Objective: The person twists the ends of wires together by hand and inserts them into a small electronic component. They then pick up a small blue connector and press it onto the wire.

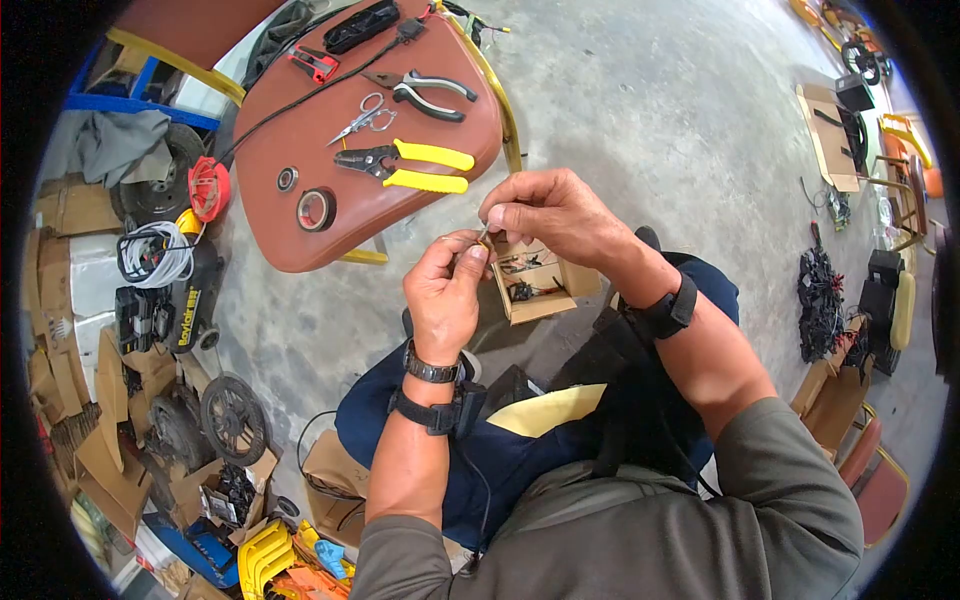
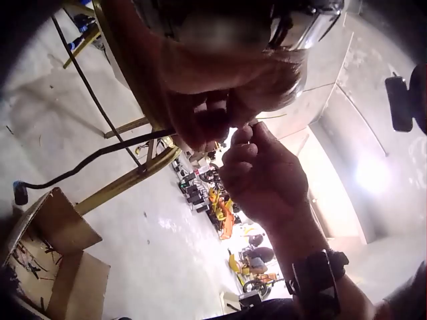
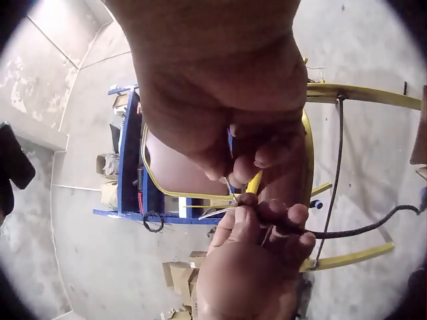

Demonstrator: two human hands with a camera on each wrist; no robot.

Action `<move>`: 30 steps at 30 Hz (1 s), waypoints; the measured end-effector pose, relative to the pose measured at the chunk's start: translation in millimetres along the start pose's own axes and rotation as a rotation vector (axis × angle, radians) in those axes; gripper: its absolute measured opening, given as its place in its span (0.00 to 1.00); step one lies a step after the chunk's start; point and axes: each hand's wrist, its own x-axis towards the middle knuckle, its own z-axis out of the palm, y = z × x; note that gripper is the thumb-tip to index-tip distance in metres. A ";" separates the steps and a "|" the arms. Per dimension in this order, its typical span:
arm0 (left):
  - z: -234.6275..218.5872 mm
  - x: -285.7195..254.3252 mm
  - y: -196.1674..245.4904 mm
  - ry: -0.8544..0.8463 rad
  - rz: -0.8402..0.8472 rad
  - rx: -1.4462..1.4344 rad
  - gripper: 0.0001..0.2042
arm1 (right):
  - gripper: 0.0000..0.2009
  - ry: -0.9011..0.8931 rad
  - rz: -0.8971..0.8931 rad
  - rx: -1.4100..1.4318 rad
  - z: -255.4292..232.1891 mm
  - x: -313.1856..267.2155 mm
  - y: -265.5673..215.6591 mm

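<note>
My left hand [image 1: 446,290] grips a black cable [image 3: 363,229] near its end, and thin wires come out past the fingertips. The cable's long free part [image 2: 93,157] hangs away from the hand in the left wrist view. Close against it, my right hand [image 1: 560,222] pinches at the thin wires with thumb and fingers. A blue wire [image 3: 231,180] shows between the two hands in the right wrist view. The fingers hide most of the wire ends. Below the hands stands an open cardboard box [image 1: 540,306] with wire pieces inside.
On the brown chair seat [image 1: 290,235] lie yellow-handled wire strippers [image 1: 430,180], pliers [image 1: 432,96], scissors [image 1: 366,120], a tape roll [image 1: 316,210] and a red cutter [image 1: 314,64]. Wheels [image 1: 234,418] and boxes line the left side. Black parts [image 1: 822,300] lie on the right floor.
</note>
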 end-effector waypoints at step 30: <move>1.7 4.6 15.2 -0.168 0.192 0.689 0.06 | 0.04 0.033 -0.591 -0.770 -3.9 -9.3 -1.5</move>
